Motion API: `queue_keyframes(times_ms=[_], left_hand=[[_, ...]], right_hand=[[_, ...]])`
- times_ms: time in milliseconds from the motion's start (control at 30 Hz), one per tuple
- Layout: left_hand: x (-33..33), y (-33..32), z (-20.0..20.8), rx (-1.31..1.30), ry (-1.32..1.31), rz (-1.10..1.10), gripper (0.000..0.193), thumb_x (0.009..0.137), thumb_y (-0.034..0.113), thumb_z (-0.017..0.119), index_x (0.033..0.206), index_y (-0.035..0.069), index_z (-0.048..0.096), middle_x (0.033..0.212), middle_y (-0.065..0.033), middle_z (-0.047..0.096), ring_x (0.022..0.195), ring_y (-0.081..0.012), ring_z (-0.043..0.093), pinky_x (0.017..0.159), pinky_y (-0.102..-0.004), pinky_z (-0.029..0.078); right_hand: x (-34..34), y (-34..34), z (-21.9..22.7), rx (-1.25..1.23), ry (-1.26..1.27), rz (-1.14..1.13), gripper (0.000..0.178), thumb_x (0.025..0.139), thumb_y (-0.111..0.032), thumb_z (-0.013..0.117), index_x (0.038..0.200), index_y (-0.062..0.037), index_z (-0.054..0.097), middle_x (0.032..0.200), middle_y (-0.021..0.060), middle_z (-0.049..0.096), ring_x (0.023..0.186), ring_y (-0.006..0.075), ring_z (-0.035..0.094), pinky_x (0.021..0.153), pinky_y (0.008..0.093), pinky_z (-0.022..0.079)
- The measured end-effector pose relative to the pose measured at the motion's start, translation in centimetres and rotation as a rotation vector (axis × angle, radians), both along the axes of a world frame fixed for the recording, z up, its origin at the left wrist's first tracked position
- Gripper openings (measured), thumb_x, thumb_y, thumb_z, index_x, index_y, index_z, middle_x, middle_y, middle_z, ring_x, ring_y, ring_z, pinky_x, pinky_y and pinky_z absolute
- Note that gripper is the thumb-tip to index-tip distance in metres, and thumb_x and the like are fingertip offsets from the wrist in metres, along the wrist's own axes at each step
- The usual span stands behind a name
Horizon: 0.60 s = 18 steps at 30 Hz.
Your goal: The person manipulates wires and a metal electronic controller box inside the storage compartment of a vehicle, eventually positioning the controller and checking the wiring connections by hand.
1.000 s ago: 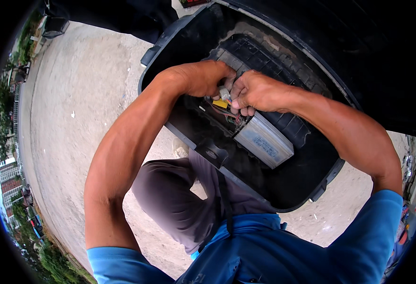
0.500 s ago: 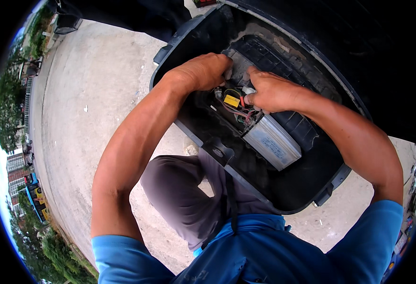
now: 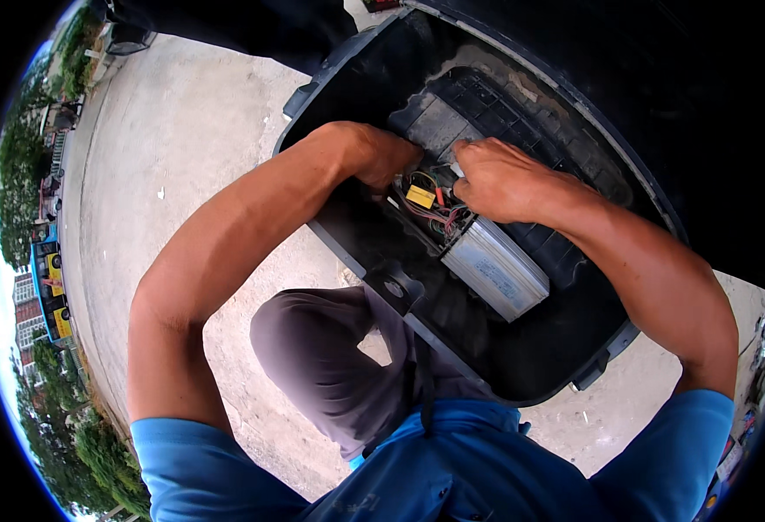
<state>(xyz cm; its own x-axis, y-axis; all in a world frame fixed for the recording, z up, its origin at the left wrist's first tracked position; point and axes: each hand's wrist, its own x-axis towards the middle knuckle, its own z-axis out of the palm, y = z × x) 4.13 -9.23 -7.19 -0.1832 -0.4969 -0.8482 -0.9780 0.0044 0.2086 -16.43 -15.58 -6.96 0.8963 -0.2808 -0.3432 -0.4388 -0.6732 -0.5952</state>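
Both hands reach into a black plastic compartment (image 3: 517, 357). Bent down at the wiring, my left hand (image 3: 384, 160) has its fingers curled, their tips mostly hidden; what they grip does not show. My right hand (image 3: 502, 181) pinches a small white connector (image 3: 457, 169) between thumb and fingers. Just below the hands lies a bundle of thin coloured wires (image 3: 445, 222), with a yellow tag (image 3: 420, 197) and a red-orange connector (image 3: 440, 197) among them. The wires run into a silver finned metal controller box (image 3: 497, 268), which rests tilted in the compartment and bears a pale label.
A dusty ribbed panel (image 3: 487, 104) forms the compartment's far inner side. Dark bodywork (image 3: 704, 130) stands at the upper right. My bent knee (image 3: 313, 348) is below the near rim. Pale concrete ground (image 3: 173, 113) spreads left, with a blue and yellow bus (image 3: 52, 287) far off.
My left hand has moved down and left toward the wires, with its wrist bent more and the elbow further out. My right hand has shifted slightly downward. The view has shifted a little.
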Motion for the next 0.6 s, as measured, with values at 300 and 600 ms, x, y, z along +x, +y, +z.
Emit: queue_keyframes(times_ms=[300, 600], left_hand=[[-0.2, 0.4, -0.8, -0.059, 0.017, -0.037, 0.060, 0.076, 0.010, 0.089, 0.130, 0.004, 0.064, 0.114, -0.0218, 0.075, 0.115, -0.0366, 0.070, 0.096, -0.0422, 0.055], [0.1, -0.5, 0.4, -0.232, 0.104, -0.161, 0.033, 0.087, 0.015, 0.080, 0.117, 0.003, 0.073, 0.101, -0.0206, 0.076, 0.103, -0.0374, 0.073, 0.091, -0.0440, 0.056]], right_hand=[[-0.2, 0.1, 1.6, 0.082, 0.072, -0.004, 0.044, 0.095, -0.014, 0.055, 0.129, 0.0128, 0.049, 0.095, 0.0381, 0.068, 0.095, 0.0525, 0.069, 0.086, 0.0539, 0.055], [-0.3, -0.6, -0.5, 0.027, 0.047, 0.074, 0.038, 0.097, -0.011, 0.056, 0.132, 0.0043, 0.056, 0.094, 0.0340, 0.070, 0.097, 0.0504, 0.069, 0.087, 0.0548, 0.054]])
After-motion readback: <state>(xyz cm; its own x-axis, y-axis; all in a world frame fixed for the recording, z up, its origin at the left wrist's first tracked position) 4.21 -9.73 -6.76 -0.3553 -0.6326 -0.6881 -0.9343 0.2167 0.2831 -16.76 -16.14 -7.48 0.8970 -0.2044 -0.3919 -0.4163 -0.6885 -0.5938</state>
